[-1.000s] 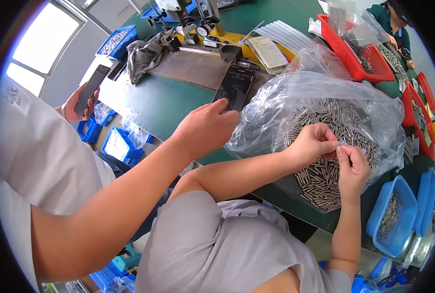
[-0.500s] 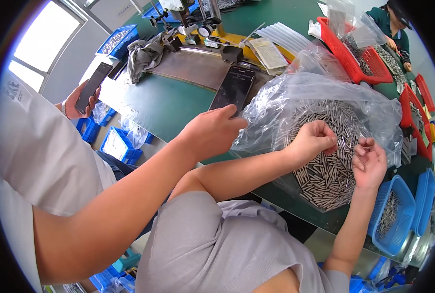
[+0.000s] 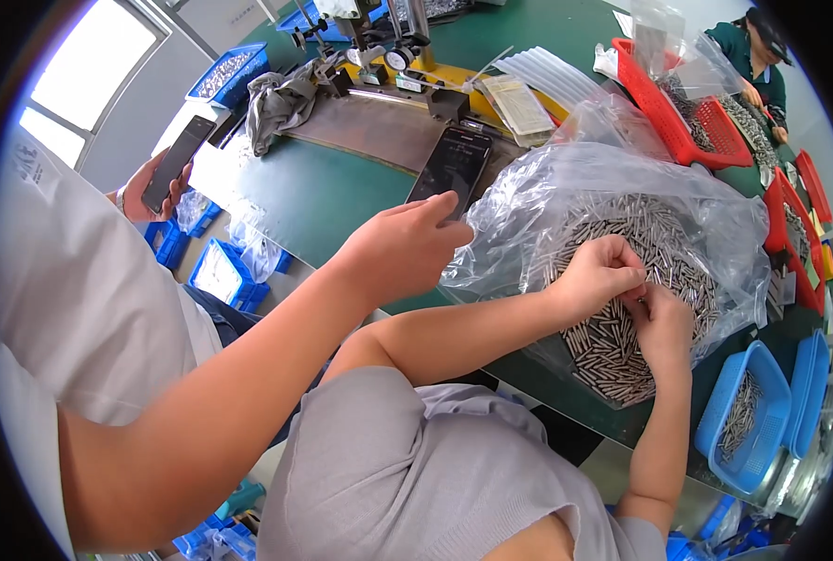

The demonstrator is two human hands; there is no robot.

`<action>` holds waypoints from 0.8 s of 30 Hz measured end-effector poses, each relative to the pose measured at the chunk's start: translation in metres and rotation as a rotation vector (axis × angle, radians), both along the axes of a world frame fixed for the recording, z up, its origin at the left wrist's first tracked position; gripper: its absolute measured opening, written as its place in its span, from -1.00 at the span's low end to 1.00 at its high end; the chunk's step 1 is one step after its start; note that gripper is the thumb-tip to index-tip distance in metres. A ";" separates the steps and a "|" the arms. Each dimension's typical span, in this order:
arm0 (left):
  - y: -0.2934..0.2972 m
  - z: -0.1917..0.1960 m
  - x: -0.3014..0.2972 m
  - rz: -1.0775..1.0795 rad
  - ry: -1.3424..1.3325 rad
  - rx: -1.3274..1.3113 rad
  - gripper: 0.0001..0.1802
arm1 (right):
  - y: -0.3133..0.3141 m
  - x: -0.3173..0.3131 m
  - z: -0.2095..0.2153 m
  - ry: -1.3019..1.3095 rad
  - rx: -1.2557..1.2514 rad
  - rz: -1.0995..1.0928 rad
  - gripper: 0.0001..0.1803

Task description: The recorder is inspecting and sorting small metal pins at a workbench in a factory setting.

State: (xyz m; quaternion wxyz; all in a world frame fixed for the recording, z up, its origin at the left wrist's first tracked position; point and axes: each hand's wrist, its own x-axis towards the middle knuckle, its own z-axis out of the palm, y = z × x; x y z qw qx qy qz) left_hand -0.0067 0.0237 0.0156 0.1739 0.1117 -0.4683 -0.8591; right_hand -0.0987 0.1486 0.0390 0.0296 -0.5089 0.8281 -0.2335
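Above a heap of small metal pins (image 3: pixel 613 360) in a clear plastic bag (image 3: pixel 519 201), my two hands meet at the fingertips. My left hand (image 3: pixel 596 278) is closed, thumb and forefinger pinched together. From the right, my right hand (image 3: pixel 664 325) comes up against it, its fingers closed as well. Whatever lies between the fingertips is hidden or too small to name. The pins spread under and around both hands, inside the open bag.
At left, a co-worker in white holds a phone (image 3: pixel 177 164); their other hand (image 3: pixel 407 241) is over a second phone (image 3: pixel 451 168). A gauge stand (image 3: pixel 402 58) stands behind. Red baskets (image 3: pixel 723 136) and a blue basket (image 3: pixel 748 416) are at right; another person sits far right.
My right hand has moved left from beside the pins and now touches my left hand's fingertips. My left hand has barely moved.
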 end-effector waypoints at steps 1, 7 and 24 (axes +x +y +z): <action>0.000 0.000 0.001 0.006 -0.003 0.000 -0.88 | 0.000 0.000 0.000 -0.001 -0.002 0.002 -0.87; -0.002 -0.003 0.001 0.026 0.005 -0.015 -0.86 | 0.004 -0.012 -0.005 -0.140 -0.060 -0.049 -0.89; 0.001 0.000 0.000 -0.047 -0.022 -0.049 -0.88 | 0.012 -0.013 0.015 -0.600 -0.216 -0.009 -0.80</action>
